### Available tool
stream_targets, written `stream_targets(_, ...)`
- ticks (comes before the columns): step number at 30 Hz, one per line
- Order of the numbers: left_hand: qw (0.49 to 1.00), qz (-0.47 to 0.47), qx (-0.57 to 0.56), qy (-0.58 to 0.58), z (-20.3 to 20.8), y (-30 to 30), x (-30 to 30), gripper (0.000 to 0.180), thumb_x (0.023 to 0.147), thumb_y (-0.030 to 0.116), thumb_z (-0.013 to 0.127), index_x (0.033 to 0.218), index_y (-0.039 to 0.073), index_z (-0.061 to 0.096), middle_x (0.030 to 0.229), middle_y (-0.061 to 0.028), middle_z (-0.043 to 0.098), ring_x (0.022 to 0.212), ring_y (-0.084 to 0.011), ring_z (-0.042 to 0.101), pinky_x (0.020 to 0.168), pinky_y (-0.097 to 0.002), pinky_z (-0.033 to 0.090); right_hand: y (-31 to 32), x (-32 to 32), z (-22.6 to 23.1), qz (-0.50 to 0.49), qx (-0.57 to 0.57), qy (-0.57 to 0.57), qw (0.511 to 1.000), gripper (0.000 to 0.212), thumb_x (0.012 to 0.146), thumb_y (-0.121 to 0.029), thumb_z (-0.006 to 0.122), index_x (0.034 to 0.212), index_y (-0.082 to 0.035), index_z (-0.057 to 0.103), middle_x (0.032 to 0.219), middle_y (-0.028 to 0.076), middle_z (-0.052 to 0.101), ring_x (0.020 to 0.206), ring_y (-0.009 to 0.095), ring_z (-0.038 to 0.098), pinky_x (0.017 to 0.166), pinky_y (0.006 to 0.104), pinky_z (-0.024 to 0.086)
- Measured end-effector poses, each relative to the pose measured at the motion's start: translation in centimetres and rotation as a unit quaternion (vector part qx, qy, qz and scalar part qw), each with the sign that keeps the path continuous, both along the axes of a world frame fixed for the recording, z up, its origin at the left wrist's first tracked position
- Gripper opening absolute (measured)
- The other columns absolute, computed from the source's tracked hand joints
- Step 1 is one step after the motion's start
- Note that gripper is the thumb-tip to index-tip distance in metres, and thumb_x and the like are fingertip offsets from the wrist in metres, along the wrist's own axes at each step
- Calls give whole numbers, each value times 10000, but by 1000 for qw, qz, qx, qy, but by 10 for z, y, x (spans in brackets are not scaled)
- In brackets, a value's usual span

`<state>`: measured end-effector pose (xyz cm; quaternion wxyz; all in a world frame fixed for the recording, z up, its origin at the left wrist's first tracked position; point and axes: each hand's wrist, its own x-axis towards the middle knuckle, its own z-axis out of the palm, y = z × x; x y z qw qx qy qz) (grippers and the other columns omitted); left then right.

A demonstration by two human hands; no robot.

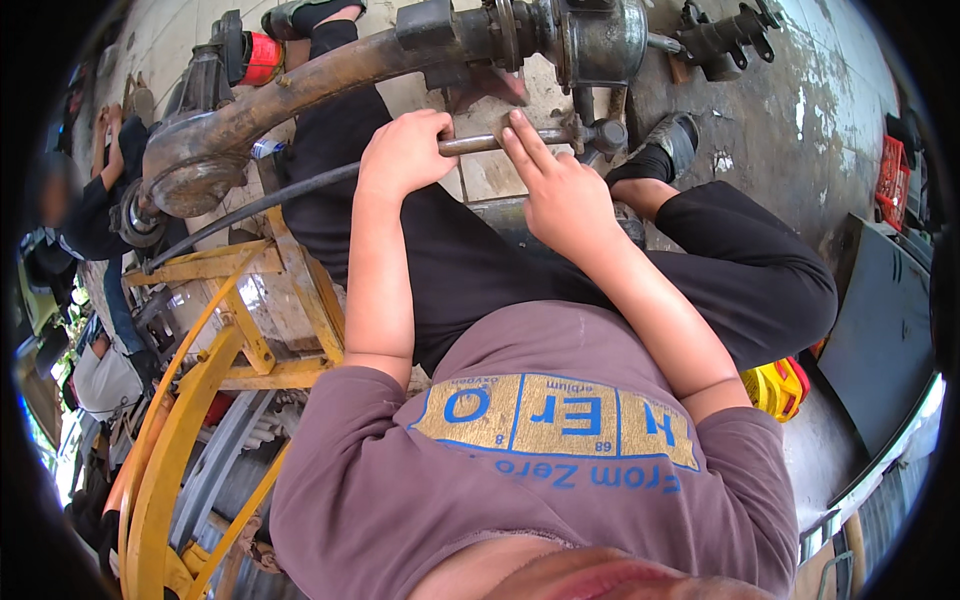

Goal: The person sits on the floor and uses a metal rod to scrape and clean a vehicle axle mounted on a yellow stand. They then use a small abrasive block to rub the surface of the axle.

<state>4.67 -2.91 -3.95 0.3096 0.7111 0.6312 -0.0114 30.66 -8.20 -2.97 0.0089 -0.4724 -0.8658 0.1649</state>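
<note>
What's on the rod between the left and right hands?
Just a short bare stretch of the metal rod between left hand and right hand; no fitting on it there. Head view shows it.

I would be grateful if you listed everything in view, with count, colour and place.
Metal rod: one, grey, under both hands
Axle housing: one, brown-grey, across the top
Hub-like part: one, dark, upper right
Frame: one, yellow, lower left
Cylindrical object: one, red, upper left
Crate: one, red, far right
Panel: one, grey, right
Unclear object: one, yellow-red, beside the right arm
Co-worker: at least one, dark clothing, far left
Small clutter: uncountable, mixed colours, left edge
Shirt: one, mauve, lower middle
Trousers: one pair, black, middle
Left hand: one, bare, over the rod
Right hand: one, bare, fingers on the rod
</note>
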Motion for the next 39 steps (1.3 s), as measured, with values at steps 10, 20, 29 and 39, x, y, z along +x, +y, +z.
stream_targets(10, 1000, -10, -13, 13, -6, 0, -1, 231, 817, 201, 792, 1013, 82, 763, 1031, -124, 777, 1052, -379, 755, 912, -481, 608, -1, 3, 3, 7, -14, -2, 1000, 881, 860, -72, 695, 1715, -121, 486, 1844, 43, 383, 879, 293, 742, 784, 423, 653)
stream_targets(20, 999, -20, -24, 12, -8, -3, -2, 250, 830, 192, 782, 1058, 89, 770, 1070, -120, 793, 1078, -380, 760, 935, -491, 615, -8, 7, 5, 9, -33, 10, 999, 863, 855, -56, 684, 1698, -119, 510, 1826, 42, 417, 902, 295, 747, 799, 428, 653)
stream_targets(29, 999, -19, -47, 8, -11, -3, -6, 215, 841, 203, 765, 1025, 91, 772, 1083, -122, 805, 1084, -384, 761, 934, -517, 620, -4, 8, 9, 12, -49, 16, 999, 919, 809, -31, 713, 1701, -98, 502, 1834, 39, 404, 906, 314, 735, 836, 426, 641)
stream_targets(39, 998, -19, -64, 18, -7, 4, -10, 237, 840, 206, 762, 1051, 100, 782, 1134, -119, 808, 1126, -370, 765, 946, -513, 628, 8, -3, -6, 14, 2, 52, 999, 914, 804, -20, 705, 1694, -138, 532, 1844, 19, 392, 871, 301, 721, 813, 414, 645)
